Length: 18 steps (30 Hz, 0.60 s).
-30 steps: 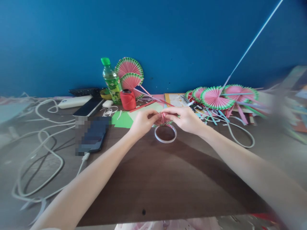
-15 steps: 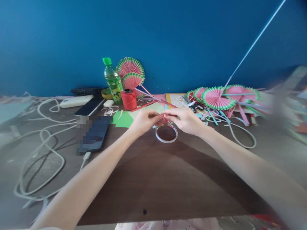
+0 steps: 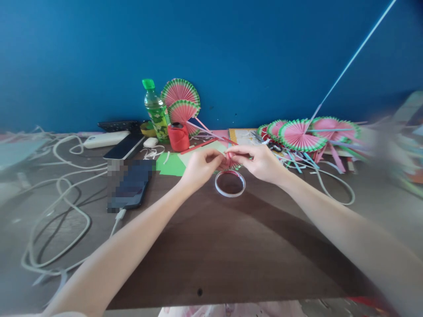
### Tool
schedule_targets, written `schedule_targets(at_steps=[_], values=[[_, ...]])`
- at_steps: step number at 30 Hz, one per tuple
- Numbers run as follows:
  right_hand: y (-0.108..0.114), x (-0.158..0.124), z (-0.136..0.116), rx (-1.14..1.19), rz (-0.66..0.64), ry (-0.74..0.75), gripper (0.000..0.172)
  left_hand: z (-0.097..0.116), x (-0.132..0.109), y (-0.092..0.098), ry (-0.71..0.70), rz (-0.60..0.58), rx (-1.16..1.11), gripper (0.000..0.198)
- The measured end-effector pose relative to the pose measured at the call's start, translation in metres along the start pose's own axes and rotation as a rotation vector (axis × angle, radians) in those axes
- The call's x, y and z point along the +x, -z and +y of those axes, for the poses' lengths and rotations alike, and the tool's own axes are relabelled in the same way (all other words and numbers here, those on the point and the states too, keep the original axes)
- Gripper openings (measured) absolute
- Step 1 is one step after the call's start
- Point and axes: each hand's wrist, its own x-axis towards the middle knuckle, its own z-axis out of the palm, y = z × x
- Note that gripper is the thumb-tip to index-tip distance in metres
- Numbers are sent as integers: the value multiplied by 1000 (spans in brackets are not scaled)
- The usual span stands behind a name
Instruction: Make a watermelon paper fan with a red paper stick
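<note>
Both hands meet over the middle of the table, fingers pinched on a small pleated pink paper fan [image 3: 234, 166]. My left hand [image 3: 204, 164] grips its left side, and my right hand [image 3: 259, 162] pinches it near the top, where a bit of red or pink shows between the fingertips. Much of the fan is hidden by the fingers. Just below it, a roll of tape [image 3: 230, 194], a thin whitish ring, lies flat on the dark table. Green paper [image 3: 170, 165] lies beside my left hand.
A green-capped bottle [image 3: 155, 110], a red spool [image 3: 179, 137] and finished fans [image 3: 180, 94] stand by the blue wall. More pink-green fans [image 3: 302, 135] pile up at right over paper strips. A phone [image 3: 134, 185] and looped white cables [image 3: 87, 215] lie at left.
My hands and the fan have shifted slightly, and the right fingers have moved a little on it. More of the fan's pleats are visible between the hands. The tape roll lies in the same place.
</note>
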Motion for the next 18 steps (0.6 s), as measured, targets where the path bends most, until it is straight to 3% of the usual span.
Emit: schedule_targets(at_steps=[3, 10, 18], values=[[1, 0, 2, 22, -1, -9, 22, 2, 1, 1, 15, -9, -36, 10], [-1, 0, 0, 8, -29, -9, 22, -2, 1, 3, -24, 22, 154, 13], [6, 2, 19, -4, -43, -95, 21, -13, 10, 17, 84, 131, 25, 7]])
